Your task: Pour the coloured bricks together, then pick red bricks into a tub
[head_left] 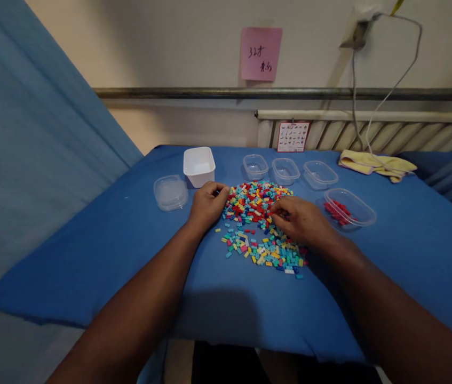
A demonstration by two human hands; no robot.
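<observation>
Small bricks [252, 201] in a mixed-color heap on the blue-covered table [137, 256], between two hands.
The left hand [208, 204] touches the heap's left edge, fingers curled; the right hand [300, 220] reaches into its right side, fingers bent together near red bricks. Whether either grasps one, I cannot tell.

My camera looks forward and down from my head. It faces the wall [169, 48] across the blue table [129, 250] — my left hand [208, 202] and right hand [300, 220] near mid-view.
</observation>
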